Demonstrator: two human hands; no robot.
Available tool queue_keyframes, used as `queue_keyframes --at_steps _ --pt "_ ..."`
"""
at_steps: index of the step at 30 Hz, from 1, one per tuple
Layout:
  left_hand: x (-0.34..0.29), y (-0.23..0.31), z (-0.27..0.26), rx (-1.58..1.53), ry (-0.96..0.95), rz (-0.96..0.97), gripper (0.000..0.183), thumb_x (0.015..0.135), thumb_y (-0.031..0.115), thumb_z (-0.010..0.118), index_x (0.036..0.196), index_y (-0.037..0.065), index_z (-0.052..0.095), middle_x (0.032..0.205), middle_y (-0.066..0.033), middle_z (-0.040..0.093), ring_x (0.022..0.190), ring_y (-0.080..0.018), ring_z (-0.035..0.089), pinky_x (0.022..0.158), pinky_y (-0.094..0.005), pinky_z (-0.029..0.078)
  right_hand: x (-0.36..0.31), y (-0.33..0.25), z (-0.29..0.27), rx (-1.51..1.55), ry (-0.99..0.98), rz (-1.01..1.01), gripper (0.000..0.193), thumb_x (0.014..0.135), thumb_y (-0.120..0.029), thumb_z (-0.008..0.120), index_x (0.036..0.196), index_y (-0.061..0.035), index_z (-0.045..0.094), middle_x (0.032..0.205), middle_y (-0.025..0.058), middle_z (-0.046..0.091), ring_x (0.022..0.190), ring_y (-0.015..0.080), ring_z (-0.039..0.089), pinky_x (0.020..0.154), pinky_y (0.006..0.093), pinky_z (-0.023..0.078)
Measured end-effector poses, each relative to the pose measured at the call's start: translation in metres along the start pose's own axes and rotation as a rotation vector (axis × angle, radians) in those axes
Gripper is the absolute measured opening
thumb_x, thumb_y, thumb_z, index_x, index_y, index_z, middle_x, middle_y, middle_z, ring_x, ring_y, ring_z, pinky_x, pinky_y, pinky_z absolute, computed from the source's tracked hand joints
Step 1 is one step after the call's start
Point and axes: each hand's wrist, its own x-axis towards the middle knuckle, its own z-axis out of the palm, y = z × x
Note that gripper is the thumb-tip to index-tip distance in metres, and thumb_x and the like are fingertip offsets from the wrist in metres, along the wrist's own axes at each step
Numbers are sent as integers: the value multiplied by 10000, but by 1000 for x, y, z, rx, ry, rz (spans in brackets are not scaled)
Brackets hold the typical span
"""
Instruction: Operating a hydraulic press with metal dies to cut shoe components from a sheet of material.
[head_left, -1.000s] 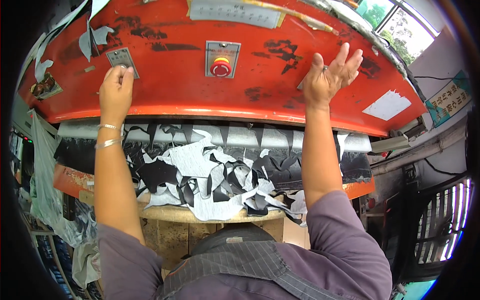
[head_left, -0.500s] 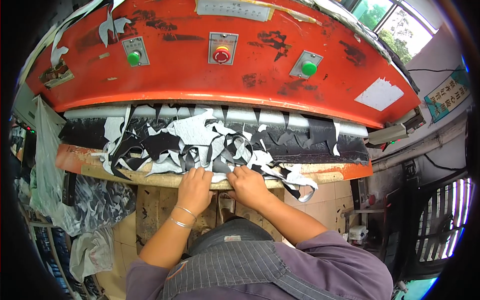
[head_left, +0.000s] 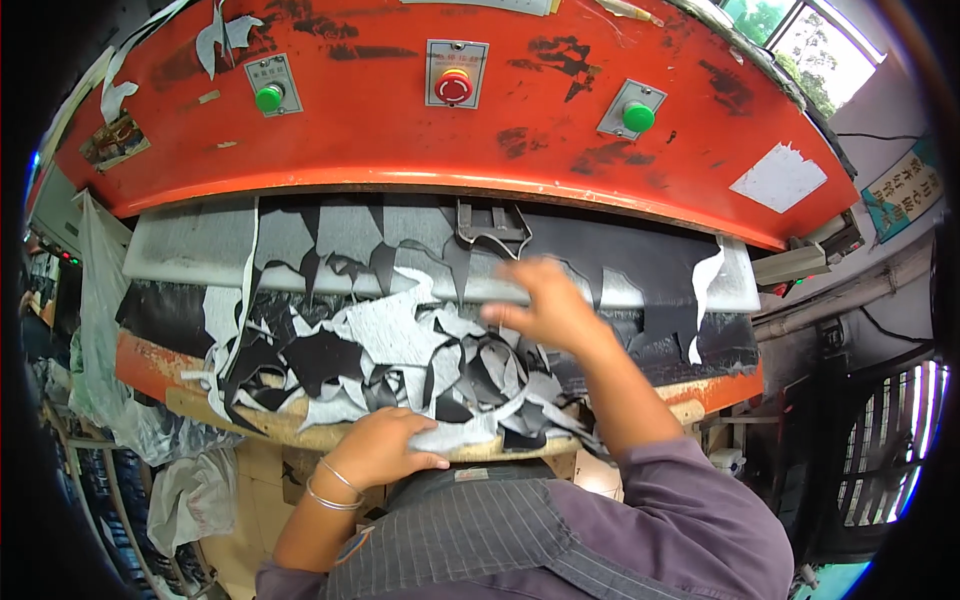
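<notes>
My left hand (head_left: 385,447) rests on the pale wooden front ledge (head_left: 290,430), thumb stretched out, beside a heap of black and white material scraps (head_left: 395,330). Nothing shows in its grip. My right hand (head_left: 548,305), slightly blurred, reaches over the near part of the white cutting board (head_left: 185,250), thumb and fingers apart and holding nothing visible. Just beyond it a grey metal cutting die (head_left: 495,228) stands on the dark sheet material (head_left: 580,240), partly under the red machine's edge. Cut-out gaps run along the sheet's near side.
The red machine front (head_left: 380,130) spans the far side, with a green button (head_left: 269,97) on the left, a red stop button (head_left: 453,87) in the middle and another green button (head_left: 638,117) on the right. Clear plastic bagging (head_left: 105,330) hangs at left.
My right hand has left the front ledge and reached forward over the board. The board and sheet show further out, and the die has come into view. My left hand stays at the ledge.
</notes>
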Motion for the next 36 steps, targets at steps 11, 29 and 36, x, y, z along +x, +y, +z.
queue_keyframes --at_steps 11,29,36 --pt "156 -56 -27 -1156 183 -142 951 791 -74 650 1496 41 22 1485 -222 266 815 -97 607 709 -230 507 95 39 6 -74 3 45 554 646 -391 785 1074 -64 653 1297 269 428 1183 408 463 993 426 411" --pt "169 -43 -44 -416 321 -141 198 816 174 687 937 25 639 831 -64 630 751 -154 594 658 -281 474 72 129 -46 -159 -100 124 563 665 -311 799 1165 -118 626 1430 185 379 1271 369 405 1031 400 386" --pt "227 -45 -42 220 411 -166 603 721 327 774 1179 -2 562 1123 -187 552 1070 -338 517 916 -395 439 21 147 -21 -125 132 100 656 708 -349 777 1287 -137 555 1379 179 476 1307 309 418 1051 445 307"
